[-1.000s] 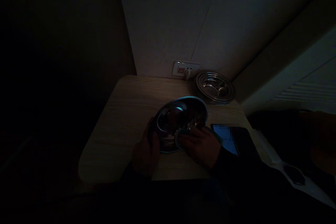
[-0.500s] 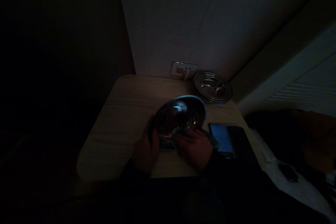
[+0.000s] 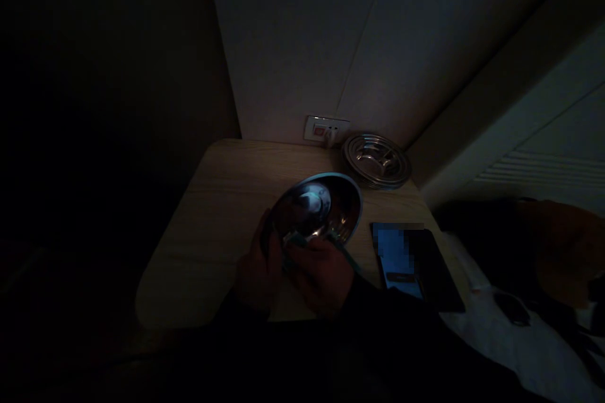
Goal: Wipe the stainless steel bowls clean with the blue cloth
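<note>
A shiny metal bowl [image 3: 302, 204] is tilted toward me over the wooden table. My left hand [image 3: 259, 271] grips its left rim, thumb on the inner side and the other fingers behind it. In my right hand [image 3: 321, 274] is a bluish-green cloth [image 3: 347, 257], pressed at the bowl's near rim; the fingers are closed on it. Part of the cloth and the lower rim are hidden by the hand. The scene is very dark, so fine detail is lost.
Stacked metal dishes [image 3: 375, 164] stand at the table's back right, beside a wall socket [image 3: 326, 130] with a plug in it. A lit phone [image 3: 394, 255] lies on a dark flat item [image 3: 437, 271] at right. The wooden table [image 3: 189, 233] has a rounded left edge.
My right hand has moved left along the bowl's near rim with the cloth, closer to my left hand. The bowl is tilted a little more, and more of the phone shows.
</note>
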`<state>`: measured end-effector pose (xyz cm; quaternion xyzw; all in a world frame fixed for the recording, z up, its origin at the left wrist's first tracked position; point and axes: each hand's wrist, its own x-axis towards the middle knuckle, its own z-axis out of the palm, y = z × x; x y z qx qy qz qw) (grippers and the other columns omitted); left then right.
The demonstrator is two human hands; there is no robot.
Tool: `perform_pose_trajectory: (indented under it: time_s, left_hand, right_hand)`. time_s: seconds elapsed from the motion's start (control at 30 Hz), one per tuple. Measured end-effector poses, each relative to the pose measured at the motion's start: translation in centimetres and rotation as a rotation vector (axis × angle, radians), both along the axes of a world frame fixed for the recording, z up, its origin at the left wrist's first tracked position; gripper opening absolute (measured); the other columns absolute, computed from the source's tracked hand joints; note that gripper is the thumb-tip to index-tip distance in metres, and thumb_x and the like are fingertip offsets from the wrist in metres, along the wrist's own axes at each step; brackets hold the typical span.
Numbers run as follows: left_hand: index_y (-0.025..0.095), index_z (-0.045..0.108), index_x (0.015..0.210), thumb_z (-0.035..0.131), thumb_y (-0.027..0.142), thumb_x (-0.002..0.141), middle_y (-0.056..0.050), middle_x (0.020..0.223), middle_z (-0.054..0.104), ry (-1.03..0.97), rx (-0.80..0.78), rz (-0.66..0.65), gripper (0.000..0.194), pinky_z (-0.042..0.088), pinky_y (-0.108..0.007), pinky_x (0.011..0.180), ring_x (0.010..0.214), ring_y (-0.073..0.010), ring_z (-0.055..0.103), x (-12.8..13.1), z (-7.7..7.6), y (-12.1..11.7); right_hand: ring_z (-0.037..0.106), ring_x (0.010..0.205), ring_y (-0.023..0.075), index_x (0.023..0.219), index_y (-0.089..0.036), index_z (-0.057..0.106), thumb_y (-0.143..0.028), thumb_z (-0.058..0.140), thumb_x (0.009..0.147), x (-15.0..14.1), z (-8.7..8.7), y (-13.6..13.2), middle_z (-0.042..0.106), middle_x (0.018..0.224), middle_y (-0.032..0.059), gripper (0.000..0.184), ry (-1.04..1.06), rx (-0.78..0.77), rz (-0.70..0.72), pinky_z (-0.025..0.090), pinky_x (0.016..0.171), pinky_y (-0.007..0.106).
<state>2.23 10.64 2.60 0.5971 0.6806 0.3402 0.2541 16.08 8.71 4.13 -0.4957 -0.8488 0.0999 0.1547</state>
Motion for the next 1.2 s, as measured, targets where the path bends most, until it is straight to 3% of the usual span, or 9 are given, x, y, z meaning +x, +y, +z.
perform_pose_trajectory:
  time_s: [0.1, 0.27, 0.37, 0.53, 0.7, 0.87, 0.97, 1.2]
  left_hand:
    - [0.015, 0.052, 0.120, 0.035, 0.034, 0.086, -0.009, 0.097, 0.070, 0.041, 0.044, 0.050, 0.042, 0.049, -0.027, 0.063, 0.074, -0.0196, 0.067, -0.3, -0.3, 0.0]
    - [0.014, 0.055, 0.115, 0.038, 0.034, 0.085, -0.009, 0.086, 0.071, 0.074, 0.014, 0.077, 0.040, 0.047, -0.027, 0.057, 0.064, -0.0196, 0.066, -0.1, 0.0, -0.1]
    - [0.015, 0.054, 0.117, 0.038, 0.036, 0.085, -0.009, 0.086, 0.071, 0.038, 0.000, 0.087, 0.042, 0.048, -0.027, 0.059, 0.067, -0.0197, 0.066, 0.0, 0.3, -0.1]
    - [0.018, 0.049, 0.123, 0.044, 0.040, 0.081, -0.008, 0.102, 0.068, -0.063, 0.075, 0.007, 0.048, 0.051, -0.027, 0.068, 0.087, -0.0199, 0.065, -0.3, 0.2, -0.2]
    - [0.014, 0.041, 0.129, 0.046, 0.044, 0.079, -0.010, 0.092, 0.070, -0.014, 0.013, -0.075, 0.059, 0.051, -0.029, 0.061, 0.076, -0.0213, 0.067, -0.2, -0.3, -0.3]
    - [0.011, 0.053, 0.116, 0.036, 0.042, 0.085, -0.012, 0.074, 0.069, 0.074, -0.096, 0.042, 0.048, 0.048, -0.031, 0.054, 0.063, -0.0234, 0.066, -0.1, -0.4, -0.3]
    - [0.011, 0.053, 0.115, 0.036, 0.039, 0.084, -0.012, 0.074, 0.069, 0.095, -0.074, 0.037, 0.045, 0.047, -0.031, 0.054, 0.063, -0.0235, 0.066, -0.1, -0.5, -0.4]
    - [0.010, 0.056, 0.112, 0.036, 0.037, 0.083, -0.013, 0.077, 0.070, 0.144, -0.031, 0.076, 0.044, 0.048, -0.031, 0.054, 0.065, -0.0243, 0.066, 0.0, -0.2, -0.2]
  right_hand:
    - [0.054, 0.087, 0.0176, 0.116, -0.018, 0.054, -0.026, 0.047, 0.086, -1.2, -0.4, 0.0, 0.064, 0.112, 0.0041, 0.032, 0.044, 0.068, 0.028, 0.040, 0.075, 0.031]
    - [0.053, 0.086, 0.0194, 0.113, -0.023, 0.058, -0.019, 0.049, 0.086, 3.5, -0.7, -0.4, 0.064, 0.113, 0.0026, 0.028, -0.272, 0.158, 0.073, 0.037, 0.069, 0.035]
    - [0.052, 0.087, 0.0206, 0.111, -0.022, 0.059, -0.017, 0.051, 0.085, 5.1, -0.8, -0.6, 0.064, 0.113, 0.0021, 0.028, -0.320, 0.203, 0.052, 0.036, 0.065, 0.034]
    - [0.053, 0.086, 0.0211, 0.109, -0.022, 0.060, -0.016, 0.055, 0.082, 3.9, -1.2, -1.0, 0.064, 0.113, 0.0015, 0.029, -0.247, 0.193, -0.013, 0.037, 0.065, 0.033]
    - [0.053, 0.089, 0.0216, 0.111, -0.019, 0.060, -0.015, 0.054, 0.080, 3.4, -1.7, -1.2, 0.065, 0.112, 0.0030, 0.031, -0.151, 0.204, -0.033, 0.040, 0.069, 0.033]
    - [0.053, 0.085, 0.0197, 0.109, -0.021, 0.061, -0.017, 0.051, 0.082, 4.0, -1.7, -1.5, 0.064, 0.112, 0.0036, 0.029, -0.153, 0.201, -0.037, 0.039, 0.066, 0.032]
    - [0.053, 0.084, 0.0203, 0.110, -0.023, 0.060, -0.016, 0.051, 0.082, 4.0, -1.5, -1.7, 0.064, 0.114, 0.0025, 0.030, -0.187, 0.175, -0.023, 0.039, 0.065, 0.033]
    - [0.054, 0.087, 0.0191, 0.108, -0.018, 0.060, -0.019, 0.047, 0.085, -0.3, -1.5, -1.1, 0.065, 0.111, 0.0053, 0.026, -0.008, 0.191, -0.062, 0.041, 0.069, 0.032]
